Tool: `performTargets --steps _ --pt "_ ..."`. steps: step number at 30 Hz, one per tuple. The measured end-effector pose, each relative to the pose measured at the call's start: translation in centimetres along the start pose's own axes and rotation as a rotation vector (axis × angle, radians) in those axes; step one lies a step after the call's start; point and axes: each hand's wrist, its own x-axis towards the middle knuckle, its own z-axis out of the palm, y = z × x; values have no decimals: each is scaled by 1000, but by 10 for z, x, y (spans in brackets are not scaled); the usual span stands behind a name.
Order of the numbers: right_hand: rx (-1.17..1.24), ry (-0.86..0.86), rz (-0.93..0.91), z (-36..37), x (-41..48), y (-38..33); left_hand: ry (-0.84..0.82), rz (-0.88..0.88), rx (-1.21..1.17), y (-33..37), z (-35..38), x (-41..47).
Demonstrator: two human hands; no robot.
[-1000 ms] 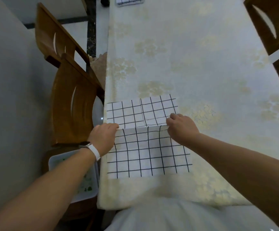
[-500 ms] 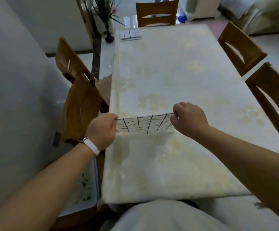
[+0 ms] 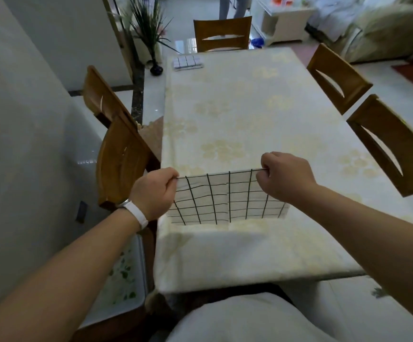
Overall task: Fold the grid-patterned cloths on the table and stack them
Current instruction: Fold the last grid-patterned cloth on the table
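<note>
Nearest, our left hand (image 3: 154, 192), a white band (image 3: 137, 214) on its wrist, pinches the top left corner of the white cloth with a black grid (image 3: 225, 201). Our right hand (image 3: 284, 180) pinches the top right corner. We hold the cloth stretched between them, lifted above the near part of the cream, flower-printed counter (image 3: 249, 107). Its lower edge hangs close over the surface; we cannot tell whether it touches. At the counter's far left corner lies a folded pile of grid-patterned cloths (image 3: 187, 62). Beyond that end stands a brown wooden chair (image 3: 222, 33).
</note>
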Motion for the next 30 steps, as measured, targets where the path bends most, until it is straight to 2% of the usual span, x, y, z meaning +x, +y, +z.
performTargets --steps 5,8,15,17,21,26,30 --pt "-116 -89 -52 24 12 8 -224 -197 50 -13 24 13" --pt "-131 -153 -61 45 23 15 -293 -284 80 -24 43 25" --pt "-144 -322 -32 94 60 29 -455 -384 254 -55 88 65" --pt "-130 -361 -26 105 73 32 -506 -374 387 -62 99 77" --pt "-108 -400 -59 130 94 40 -670 -241 709 -65 120 91" --pt "-63 -426 -77 169 111 51 -664 -258 676 -71 142 97" --pt "-10 -426 -129 191 103 49 -661 -94 579 -74 165 101"
